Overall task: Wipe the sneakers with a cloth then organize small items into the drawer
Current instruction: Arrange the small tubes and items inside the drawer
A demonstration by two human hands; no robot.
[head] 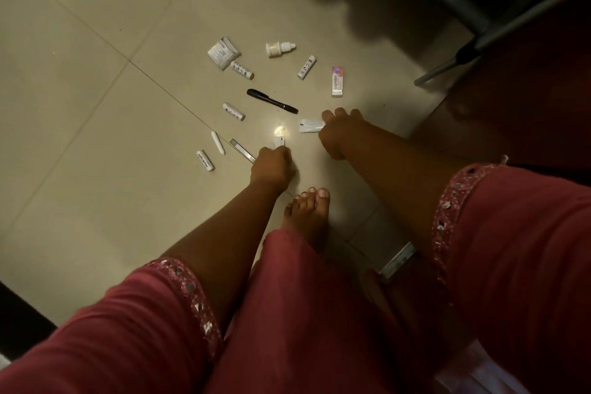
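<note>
My L hand [271, 166] pinches 1 small white item [280, 141]; R hand [335, 131] grips 1 white packet [309, 125]. On floor [96, 105]: 5 white tubes [242, 70], 1 black pen [271, 101], 1 dropper bottle [279, 48].

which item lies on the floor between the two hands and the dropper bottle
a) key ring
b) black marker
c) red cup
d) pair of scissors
b) The black marker lies on the tiles, beyond the left hand and right hand, nearer than the dropper bottle.
</note>
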